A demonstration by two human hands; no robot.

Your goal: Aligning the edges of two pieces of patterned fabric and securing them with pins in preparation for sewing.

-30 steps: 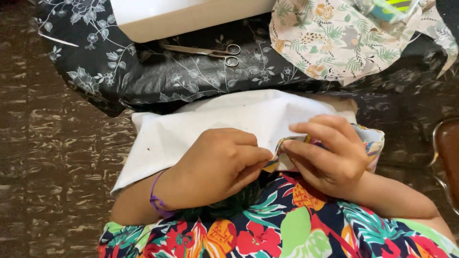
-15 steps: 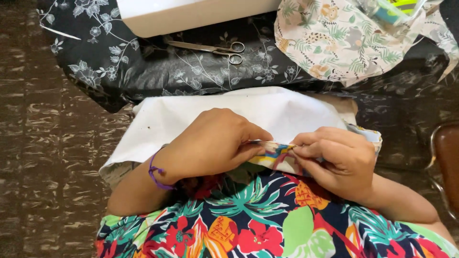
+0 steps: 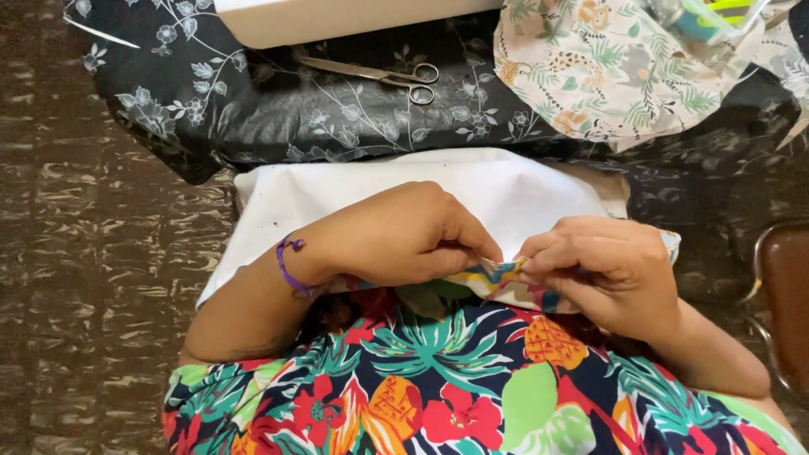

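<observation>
Left hand (image 3: pixel 396 236) and right hand (image 3: pixel 602 265) each in a closed pinch grip on the colourful fabric edge (image 3: pixel 497 274), held taut between them over the lap; white cloth (image 3: pixel 506 190) beneath, scissors (image 3: pixel 379 74) parked beyond

Home sewing spot: scissors (image 3: pixel 371 76), fabric pieces (image 3: pixel 607 72), patterned floor (image 3: pixel 93 253).

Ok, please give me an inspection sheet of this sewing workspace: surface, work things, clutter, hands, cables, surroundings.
Surface: white cloth on the lap, over a dark floral fabric.
Work things: small multicoloured fabric piece, pinched at its edge.
Clutter: scissors, animal-print fabric.
Hands: left hand and right hand both pinch the piece.
Cables: nothing seen.
Surroundings: brown patterned floor, chair edge, white box-shaped object.
</observation>
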